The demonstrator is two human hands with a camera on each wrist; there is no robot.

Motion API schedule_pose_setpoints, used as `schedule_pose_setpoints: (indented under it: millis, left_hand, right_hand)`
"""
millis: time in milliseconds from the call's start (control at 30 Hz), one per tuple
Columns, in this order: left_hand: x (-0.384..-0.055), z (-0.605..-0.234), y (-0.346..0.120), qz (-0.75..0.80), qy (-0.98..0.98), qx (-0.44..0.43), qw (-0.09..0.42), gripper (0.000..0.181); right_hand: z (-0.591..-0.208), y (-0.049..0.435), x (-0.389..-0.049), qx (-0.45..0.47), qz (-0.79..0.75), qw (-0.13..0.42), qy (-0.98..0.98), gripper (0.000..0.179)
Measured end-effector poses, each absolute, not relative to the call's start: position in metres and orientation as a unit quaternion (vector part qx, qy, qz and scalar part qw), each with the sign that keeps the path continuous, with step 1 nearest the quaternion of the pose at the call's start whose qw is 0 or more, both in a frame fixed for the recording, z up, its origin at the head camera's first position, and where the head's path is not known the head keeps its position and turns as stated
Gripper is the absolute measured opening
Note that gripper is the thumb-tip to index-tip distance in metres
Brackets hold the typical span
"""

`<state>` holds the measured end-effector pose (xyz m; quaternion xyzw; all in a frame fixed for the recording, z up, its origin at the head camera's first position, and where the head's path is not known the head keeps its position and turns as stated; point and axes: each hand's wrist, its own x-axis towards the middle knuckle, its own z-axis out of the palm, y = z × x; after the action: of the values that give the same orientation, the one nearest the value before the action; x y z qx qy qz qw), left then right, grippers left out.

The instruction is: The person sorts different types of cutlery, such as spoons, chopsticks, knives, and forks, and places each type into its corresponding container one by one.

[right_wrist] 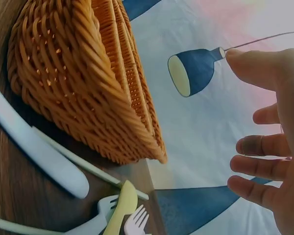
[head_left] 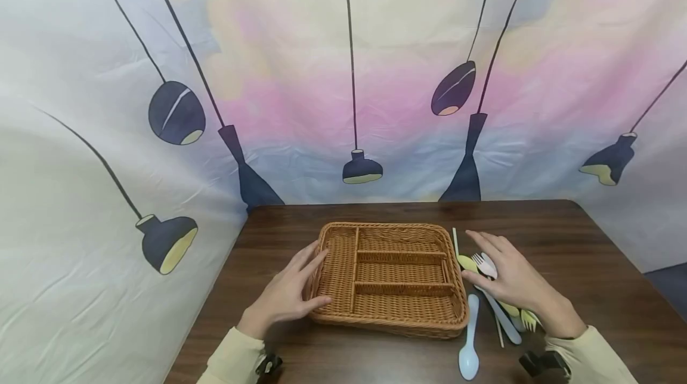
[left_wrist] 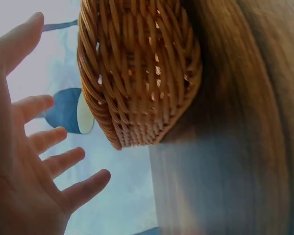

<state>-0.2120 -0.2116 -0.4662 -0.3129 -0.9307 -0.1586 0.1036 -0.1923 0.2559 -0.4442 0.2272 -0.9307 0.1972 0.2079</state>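
A brown wicker basket [head_left: 389,319] with several compartments lies on the table. My left hand [head_left: 287,293] is at its left side, fingers spread; the left wrist view shows a gap between palm and wicker wall [left_wrist: 137,73]. To the right of the basket, my right hand [head_left: 512,273] hovers above loose cutlery, fingers apart and holding nothing. Under and around it lie a white fork [head_left: 485,266], a yellow-green fork [head_left: 529,321], a light blue handle [head_left: 504,318] and thin sticks [head_left: 455,242]. A light blue spoon [head_left: 469,360] lies nearer the front. My right hand partly hides the pile.
The dark wooden table [head_left: 290,354] ends at a back edge against a printed cloth [head_left: 300,104] with hanging lamps drawn on it. In the right wrist view, a yellow utensil [right_wrist: 121,208] crosses a pale stick [right_wrist: 83,161] beside the basket.
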Motion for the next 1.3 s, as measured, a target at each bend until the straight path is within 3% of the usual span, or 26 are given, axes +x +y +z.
schedule_pose_setpoints:
  millis: [267, 667, 1100, 1300]
  left_hand:
    - [-0.207, -0.477, -0.222, -0.208, -0.940, -0.266, 0.048, 0.093]
    - [-0.204, -0.492, -0.231, -0.302, -0.923, -0.236, -0.026, 0.087]
    - [-0.203, -0.504, -0.234, -0.325, -0.913, -0.246, -0.013, 0.084]
    - [-0.203, -0.505, -0.233, -0.328, -0.911, -0.251, -0.001, 0.084]
  right_hand:
    - [-0.454, 0.263, -0.196, 0.206, 0.199, 0.247, -0.926, 0.070]
    - [-0.461, 0.274, -0.198, 0.148, 0.210, 0.197, -0.946, 0.062]
    - [-0.488, 0.272, -0.204, 0.082, 0.225, 0.134, -0.962, 0.033]
    - [-0.495, 0.264, -0.206, 0.086, 0.237, 0.130, -0.959, 0.031]
